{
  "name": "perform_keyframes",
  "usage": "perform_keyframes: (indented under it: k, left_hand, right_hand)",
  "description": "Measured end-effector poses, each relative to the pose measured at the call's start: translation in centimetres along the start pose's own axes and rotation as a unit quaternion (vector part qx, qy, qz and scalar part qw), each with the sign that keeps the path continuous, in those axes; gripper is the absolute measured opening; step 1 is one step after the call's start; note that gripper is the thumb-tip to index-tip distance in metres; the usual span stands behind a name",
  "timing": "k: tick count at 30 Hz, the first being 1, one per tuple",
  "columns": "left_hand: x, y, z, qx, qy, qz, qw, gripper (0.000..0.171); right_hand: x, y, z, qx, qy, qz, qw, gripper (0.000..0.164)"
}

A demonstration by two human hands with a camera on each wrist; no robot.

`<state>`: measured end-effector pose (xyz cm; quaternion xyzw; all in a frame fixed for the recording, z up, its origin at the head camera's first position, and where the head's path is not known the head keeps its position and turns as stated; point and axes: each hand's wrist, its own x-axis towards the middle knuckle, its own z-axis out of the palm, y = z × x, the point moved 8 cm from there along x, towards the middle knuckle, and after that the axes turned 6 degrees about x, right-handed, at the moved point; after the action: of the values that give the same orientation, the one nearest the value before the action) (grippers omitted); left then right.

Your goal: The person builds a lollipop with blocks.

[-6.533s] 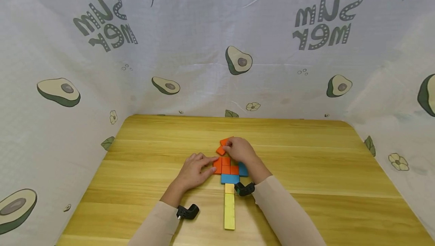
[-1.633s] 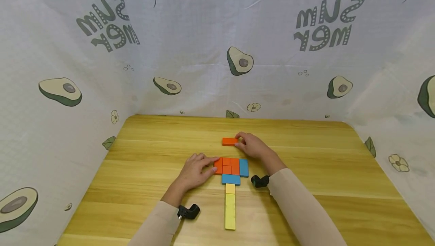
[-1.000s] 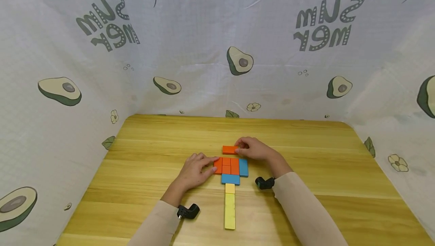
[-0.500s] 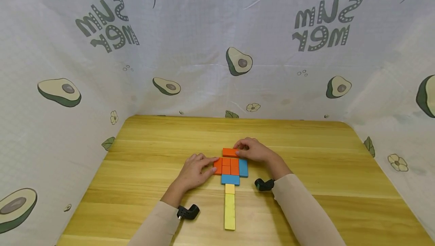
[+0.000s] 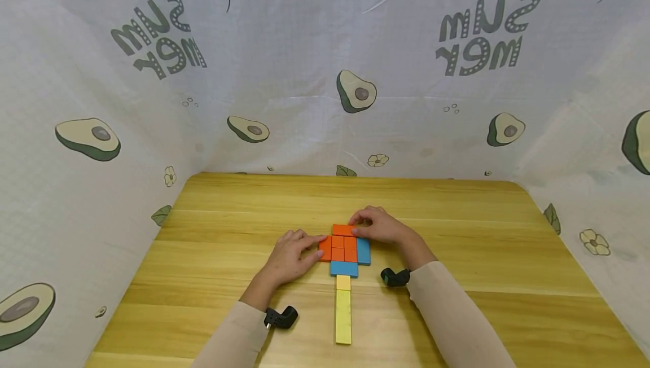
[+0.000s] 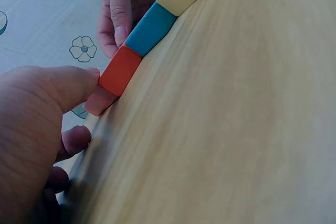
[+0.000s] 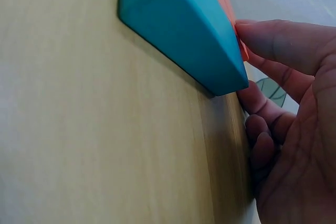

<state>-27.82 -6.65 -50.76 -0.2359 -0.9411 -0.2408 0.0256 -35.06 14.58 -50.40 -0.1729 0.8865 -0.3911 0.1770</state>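
Observation:
In the head view my right hand (image 5: 378, 226) pinches the right end of an orange rectangular block (image 5: 341, 230) between thumb and index finger. That block lies along the far side of a flat group of orange blocks (image 5: 337, 248). My left hand (image 5: 291, 255) touches the left edge of the leftmost orange block (image 6: 121, 71) with thumb and index fingertip, its other fingers loosely bent. One blue block (image 5: 363, 251) stands right of the orange ones and another blue block (image 5: 343, 268) lies nearest me. In the right wrist view the blue block (image 7: 184, 35) partly hides the orange pieces.
A small yellow block (image 5: 343, 283) and a long pale-yellow block (image 5: 343, 317) run from the group toward me. All lie on the wooden table (image 5: 228, 204), with a white printed cloth (image 5: 294, 46) behind and at the sides.
My right hand has drawn the orange block toward me, narrowing the gap to the group. Since the oldest frame a small orange block has joined the group's right column. My left hand stays put.

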Motion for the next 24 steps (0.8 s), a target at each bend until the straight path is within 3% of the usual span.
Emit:
perform_keyframes:
  k: [24]
  left_hand:
    - [0.02, 0.14, -0.09, -0.006, 0.001, 0.006, 1.0000, 0.041]
  right_hand:
    - [0.00, 0.07, -0.02, -0.005, 0.002, -0.002, 1.000, 0.021]
